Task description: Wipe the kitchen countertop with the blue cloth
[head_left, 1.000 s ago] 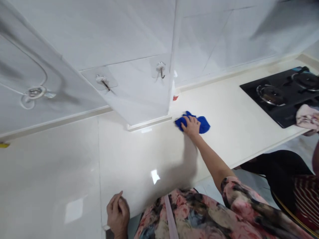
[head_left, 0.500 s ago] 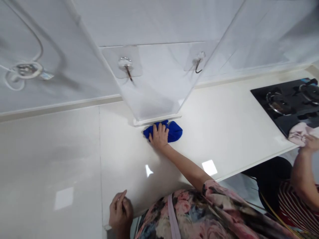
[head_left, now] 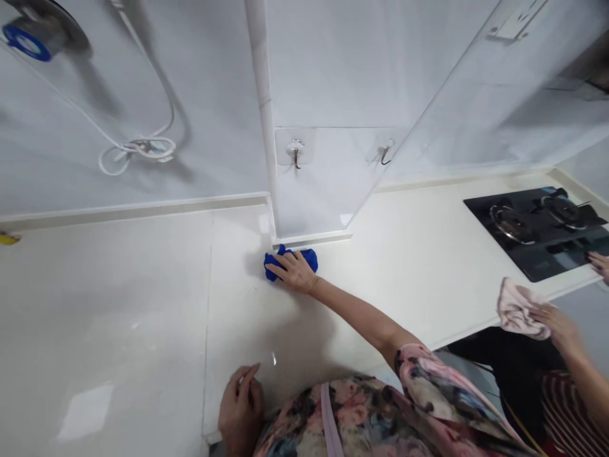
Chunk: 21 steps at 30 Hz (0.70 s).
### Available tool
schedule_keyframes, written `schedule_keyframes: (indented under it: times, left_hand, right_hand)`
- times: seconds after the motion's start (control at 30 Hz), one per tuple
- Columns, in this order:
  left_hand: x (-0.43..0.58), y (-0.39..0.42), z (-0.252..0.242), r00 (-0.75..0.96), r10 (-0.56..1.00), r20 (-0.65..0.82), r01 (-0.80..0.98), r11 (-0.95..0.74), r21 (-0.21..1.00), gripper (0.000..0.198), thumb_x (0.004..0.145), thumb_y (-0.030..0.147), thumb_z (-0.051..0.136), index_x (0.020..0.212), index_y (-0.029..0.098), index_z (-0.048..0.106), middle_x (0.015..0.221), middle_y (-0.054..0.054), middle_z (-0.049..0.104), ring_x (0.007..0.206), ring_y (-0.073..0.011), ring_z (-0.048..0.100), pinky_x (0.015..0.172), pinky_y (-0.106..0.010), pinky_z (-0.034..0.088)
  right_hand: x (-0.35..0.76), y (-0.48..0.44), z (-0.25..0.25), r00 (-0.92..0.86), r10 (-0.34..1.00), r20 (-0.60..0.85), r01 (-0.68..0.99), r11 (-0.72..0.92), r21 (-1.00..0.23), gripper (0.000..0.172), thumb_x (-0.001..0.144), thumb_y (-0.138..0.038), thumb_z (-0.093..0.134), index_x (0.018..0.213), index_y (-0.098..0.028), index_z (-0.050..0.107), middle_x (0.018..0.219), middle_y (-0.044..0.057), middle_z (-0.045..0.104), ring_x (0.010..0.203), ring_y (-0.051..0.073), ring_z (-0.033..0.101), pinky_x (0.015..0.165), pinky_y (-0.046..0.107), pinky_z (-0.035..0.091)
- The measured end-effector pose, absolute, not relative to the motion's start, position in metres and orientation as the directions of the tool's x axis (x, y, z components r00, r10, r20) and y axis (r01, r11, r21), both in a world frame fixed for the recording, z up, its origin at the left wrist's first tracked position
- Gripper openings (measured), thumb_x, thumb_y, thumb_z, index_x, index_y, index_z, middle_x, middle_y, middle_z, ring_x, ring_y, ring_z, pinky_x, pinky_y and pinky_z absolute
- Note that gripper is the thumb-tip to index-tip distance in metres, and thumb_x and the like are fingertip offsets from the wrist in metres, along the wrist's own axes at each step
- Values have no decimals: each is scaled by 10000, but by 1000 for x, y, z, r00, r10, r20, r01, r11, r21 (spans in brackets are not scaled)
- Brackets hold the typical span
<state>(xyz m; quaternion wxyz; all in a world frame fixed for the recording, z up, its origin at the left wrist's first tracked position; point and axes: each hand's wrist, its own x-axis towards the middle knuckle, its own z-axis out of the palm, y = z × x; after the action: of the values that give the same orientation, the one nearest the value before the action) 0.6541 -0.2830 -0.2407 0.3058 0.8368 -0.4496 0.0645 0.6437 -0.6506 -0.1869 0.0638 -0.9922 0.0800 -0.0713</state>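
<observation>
My right hand (head_left: 294, 271) presses down on a bunched blue cloth (head_left: 310, 259), fingers curled over its left part. The cloth lies on the glossy cream countertop (head_left: 390, 273), against the front left foot of a white tiled pillar (head_left: 323, 197). Part of the cloth is hidden under my fingers. At the counter's front edge, my left hand (head_left: 242, 403) rests with its fingers loosely curled together and nothing visible in them.
Two hooks (head_left: 295, 155) hang on the pillar. A coiled white cable (head_left: 143, 149) is on the left wall. At the right, a co-worker's hand (head_left: 559, 324) holds a pink cloth (head_left: 518, 308) by the counter edge, near a black gas hob (head_left: 537, 228). A yellow object (head_left: 8, 238) sits far left.
My right hand has slid the blue cloth left along the pillar's base. The co-worker's pink cloth has moved left, off the hob's corner. My left hand stays by the edge; the view has shifted.
</observation>
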Motion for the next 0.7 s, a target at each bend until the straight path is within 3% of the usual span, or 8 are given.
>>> schedule_keyframes:
  times: [0.1,0.23,0.37,0.7]
  left_hand:
    - [657,-283,-242,570,-723,390,-800,-380,465,298,973,171,571,1193,253,754,1127,-77,754,954,-194,734,825,-310,592]
    - [660,-284,-241,562,-728,393,-801,-362,477,286,977,171,568,1166,272,757,1122,-63,756,897,-182,738,752,-291,592]
    - [661,-284,-239,538,-743,399,-821,-353,449,288,980,141,566,1172,265,741,1110,-61,750,910,-176,742,766,-281,586]
    - [662,-282,-240,543,-756,365,-812,-364,455,266,994,180,548,1164,267,734,1121,-67,740,921,-182,737,777,-301,597]
  right_hand:
    - [650,-672,-187,939,-240,246,-228,-970,-79,502,1092,-169,483,1560,-340,546,1575,112,554,1291,305,491,1028,468,394]
    - [649,-692,-198,920,-334,206,-324,-943,-80,481,1099,-163,473,1526,-348,594,1458,95,648,1323,298,480,1058,477,377]
    - [617,-712,-205,897,-409,166,-396,-912,-105,507,1084,-187,503,1541,-389,582,1488,60,638,1343,296,463,1062,453,352]
    - [510,-765,-196,687,-714,138,-711,-699,-79,565,992,-240,529,1550,-299,590,1573,80,579,1326,358,395,1013,468,343]
